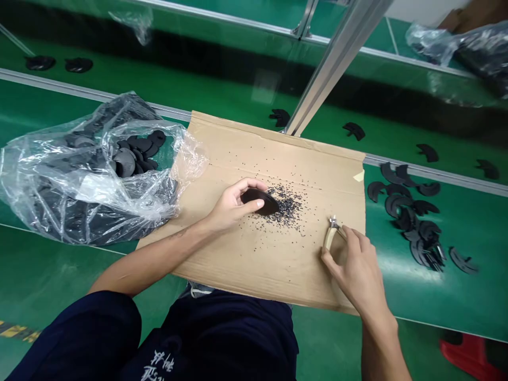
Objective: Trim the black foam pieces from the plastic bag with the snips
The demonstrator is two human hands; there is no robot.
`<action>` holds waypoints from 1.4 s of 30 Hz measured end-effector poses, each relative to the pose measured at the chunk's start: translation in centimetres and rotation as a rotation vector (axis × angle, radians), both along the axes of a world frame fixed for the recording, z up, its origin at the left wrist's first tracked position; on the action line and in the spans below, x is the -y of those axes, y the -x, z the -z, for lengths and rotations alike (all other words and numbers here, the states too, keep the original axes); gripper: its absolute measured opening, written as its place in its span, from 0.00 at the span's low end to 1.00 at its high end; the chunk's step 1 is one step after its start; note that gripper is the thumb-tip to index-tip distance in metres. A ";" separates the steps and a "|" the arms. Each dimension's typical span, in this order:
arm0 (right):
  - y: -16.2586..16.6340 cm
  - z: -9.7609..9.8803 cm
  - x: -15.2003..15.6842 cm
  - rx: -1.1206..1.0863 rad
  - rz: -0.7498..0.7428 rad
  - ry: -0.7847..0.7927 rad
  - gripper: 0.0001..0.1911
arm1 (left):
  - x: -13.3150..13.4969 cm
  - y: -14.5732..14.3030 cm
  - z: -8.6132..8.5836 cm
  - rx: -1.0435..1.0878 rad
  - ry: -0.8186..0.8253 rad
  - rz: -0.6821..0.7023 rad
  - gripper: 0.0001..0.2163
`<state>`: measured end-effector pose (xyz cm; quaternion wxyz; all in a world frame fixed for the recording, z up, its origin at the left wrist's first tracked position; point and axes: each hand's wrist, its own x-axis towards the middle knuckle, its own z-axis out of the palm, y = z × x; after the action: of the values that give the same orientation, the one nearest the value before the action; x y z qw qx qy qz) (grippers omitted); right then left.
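Between the thumb and fingers of my left hand point(234, 203) is a curved black plastic part point(262, 202), held just over the cardboard sheet point(222, 254). Small black scraps point(289, 207) lie scattered beside it on the cardboard. My right hand point(355, 264) grips a pair of nippers point(332, 230) with pale handles, its metal jaws pointing away from me. The nippers are apart from the black part. My palm hides the lower ends of the handles.
A clear plastic bag point(87, 185) full of black parts stands at the left. Several black parts point(413, 211) lie piled on the green table point(468, 296) at the right. More sit on the green strip behind the metal rail point(397, 165). A metal post point(337, 63) rises behind the cardboard.
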<state>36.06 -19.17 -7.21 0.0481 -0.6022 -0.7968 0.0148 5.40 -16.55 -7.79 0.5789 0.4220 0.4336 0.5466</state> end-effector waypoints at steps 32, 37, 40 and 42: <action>6.7 0.2 -7.0 -0.630 -0.655 -0.034 0.20 | -0.1 0.9 0.1 -0.428 -0.246 0.184 0.10; 6.7 0.1 -6.8 -0.587 -0.658 -0.075 0.17 | -0.1 1.0 0.2 -0.455 -0.294 0.196 0.10; 6.7 0.0 -6.7 -0.550 -0.647 -0.059 0.14 | 0.0 0.9 0.2 -0.473 -0.307 0.198 0.10; 6.7 0.0 -6.7 -0.594 -0.624 0.000 0.12 | 0.0 0.8 0.2 -0.480 -0.305 0.191 0.10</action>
<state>29.34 -12.50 -7.22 0.2688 -0.3017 -0.8923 0.2012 4.56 -16.52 -8.02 0.4386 0.6603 0.4291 0.4330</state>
